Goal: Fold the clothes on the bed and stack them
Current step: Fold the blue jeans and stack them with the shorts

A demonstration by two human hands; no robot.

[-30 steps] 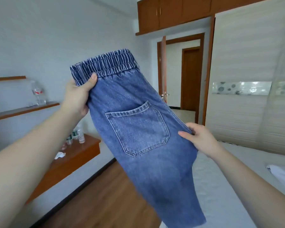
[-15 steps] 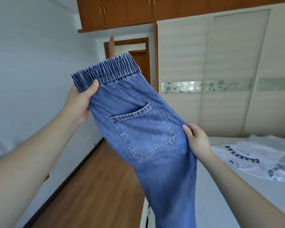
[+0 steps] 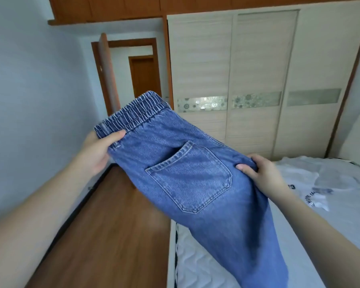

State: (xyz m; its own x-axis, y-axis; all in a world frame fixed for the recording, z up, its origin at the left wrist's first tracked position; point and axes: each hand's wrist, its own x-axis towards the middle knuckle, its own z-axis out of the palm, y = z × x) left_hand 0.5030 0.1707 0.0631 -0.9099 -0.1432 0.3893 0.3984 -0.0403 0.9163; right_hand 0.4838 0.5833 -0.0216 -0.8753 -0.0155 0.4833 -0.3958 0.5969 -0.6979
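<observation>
- Blue denim jeans with elastic waistband (image 3: 185, 173) hang mid-frame, above the bed's edge (image 3: 195, 256).
- Left hand (image 3: 96, 152) pinches the waistband; right hand (image 3: 262, 175) fingers clamp the seat seam.
- Likely heavy, soft, floppy; best gripped at the waistband.

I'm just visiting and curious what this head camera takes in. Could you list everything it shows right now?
jeans: one pair, blue denim, held up in the air over the edge of the bed
white T-shirt: one, white with dark lettering, lying on the bed at right
bed: one, white quilted mattress, lower right
wardrobe: one, pale sliding doors, behind the bed
door: one, brown wood, standing open at the back
floor: brown wood, left of the bed
left hand: one, pinching the jeans below the waistband
right hand: one, gripping the jeans beside the back pocket
</observation>
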